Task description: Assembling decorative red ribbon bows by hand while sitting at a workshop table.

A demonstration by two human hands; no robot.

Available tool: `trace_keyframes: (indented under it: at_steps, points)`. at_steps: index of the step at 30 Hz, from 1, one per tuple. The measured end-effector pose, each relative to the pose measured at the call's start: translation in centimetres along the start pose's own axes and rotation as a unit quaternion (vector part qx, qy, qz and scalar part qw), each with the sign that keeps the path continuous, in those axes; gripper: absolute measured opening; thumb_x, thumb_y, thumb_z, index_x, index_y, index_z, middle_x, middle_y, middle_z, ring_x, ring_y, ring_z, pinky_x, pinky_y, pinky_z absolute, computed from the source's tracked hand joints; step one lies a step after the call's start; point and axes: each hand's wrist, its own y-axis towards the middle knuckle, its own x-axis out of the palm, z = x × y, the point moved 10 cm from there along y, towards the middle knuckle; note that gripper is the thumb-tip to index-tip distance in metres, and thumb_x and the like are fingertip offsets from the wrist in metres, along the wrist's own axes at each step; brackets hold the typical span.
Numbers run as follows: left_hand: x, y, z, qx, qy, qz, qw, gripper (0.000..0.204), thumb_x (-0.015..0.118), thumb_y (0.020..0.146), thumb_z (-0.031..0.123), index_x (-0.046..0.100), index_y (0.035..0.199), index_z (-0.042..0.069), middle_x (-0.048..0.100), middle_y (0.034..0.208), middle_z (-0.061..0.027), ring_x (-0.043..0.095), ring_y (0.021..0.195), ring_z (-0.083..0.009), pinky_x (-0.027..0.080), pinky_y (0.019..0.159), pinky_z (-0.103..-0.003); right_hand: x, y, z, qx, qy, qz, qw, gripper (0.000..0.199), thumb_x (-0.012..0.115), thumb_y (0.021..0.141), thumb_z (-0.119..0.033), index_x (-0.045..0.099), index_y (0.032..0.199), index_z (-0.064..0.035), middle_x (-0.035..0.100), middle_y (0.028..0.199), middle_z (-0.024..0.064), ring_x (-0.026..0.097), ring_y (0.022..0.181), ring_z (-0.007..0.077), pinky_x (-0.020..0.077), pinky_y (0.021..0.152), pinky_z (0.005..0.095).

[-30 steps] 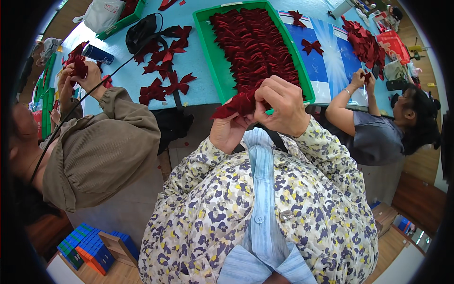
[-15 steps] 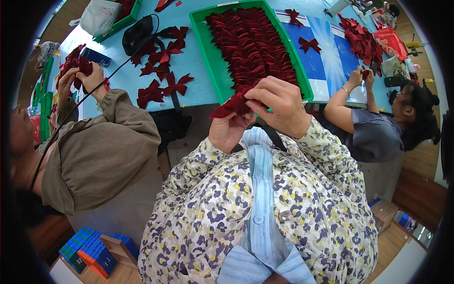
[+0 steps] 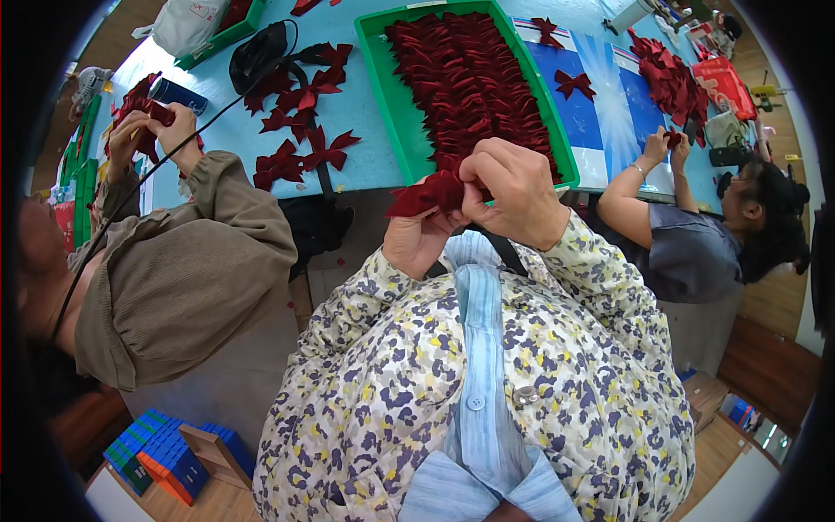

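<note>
A dark red velvet bow (image 3: 428,195) is held between my two hands, in front of the near edge of the green tray (image 3: 380,113). My left hand (image 3: 417,242) grips it from below, its fingers partly hidden by the fabric. Closed in a pinch, my right hand (image 3: 515,193) holds the bow's right end between thumb and fingertips. Just beyond my hands, the tray holds packed rows of red bows (image 3: 470,87).
Loose red bows (image 3: 326,150) lie left of the tray by a black pouch (image 3: 258,57). To the right are a blue-and-white board (image 3: 600,96) and a heap of bows (image 3: 668,78). Co-workers sit on both sides, the left one in a brown sleeve (image 3: 228,191).
My right hand has shifted slightly, its fingers drawn into a tighter pinch. The bow's red fabric now stands up fuller above my left hand.
</note>
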Motion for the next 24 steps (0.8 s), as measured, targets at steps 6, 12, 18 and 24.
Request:
trace_keyframes:
  at_steps: [6,12,18,24]
  points:
    - [-0.2,0.5,0.4,0.007,-0.063,0.0,0.998,0.018,0.061,0.082,0.017,0.06,0.096,0.005,0.062,0.092,-0.0062,0.055,0.075,-0.0161,0.046,0.073,-0.03,-0.2,-0.4,1.7,0.105,0.07,-0.006,0.992,0.013,0.06,0.06,0.0,0.053,0.071,-0.004,0.051,0.061,0.0061,0.054,0.053,0.0202,0.0441,0.047,0.0303]
    - [-0.1,0.5,0.2,0.0,-0.107,-0.037,0.994,0.027,0.064,0.08,0.014,0.058,0.104,0.003,0.061,0.101,-0.0068,0.053,0.078,-0.0142,0.045,0.074,-0.03,1.0,-2.0,4.8,0.272,0.225,-0.076,0.932,0.011,0.06,0.066,-0.002,0.056,0.077,-0.0012,0.054,0.063,0.0043,0.051,0.052,0.0108,0.0406,0.046,0.0244]
    - [-0.4,0.1,1.7,0.081,-0.037,-0.034,0.995,0.023,0.063,0.082,0.012,0.057,0.101,0.001,0.062,0.093,-0.0102,0.059,0.08,-0.0199,0.048,0.073,-0.033,-1.3,-2.0,3.3,0.243,0.21,-0.003,0.947,0.026,0.065,0.068,-0.005,0.056,0.091,-0.0018,0.057,0.071,0.0045,0.053,0.058,0.0103,0.0436,0.054,0.0238]
    - [0.6,-0.9,3.9,0.171,0.011,-0.051,0.984,0.02,0.062,0.083,0.01,0.056,0.099,0.0,0.062,0.096,-0.01,0.06,0.084,-0.019,0.048,0.074,-0.031,0.0,-2.0,2.1,0.209,0.153,-0.017,0.966,0.029,0.067,0.069,-0.003,0.056,0.096,-0.0031,0.059,0.074,0.0056,0.056,0.06,0.0131,0.0468,0.056,0.0249]
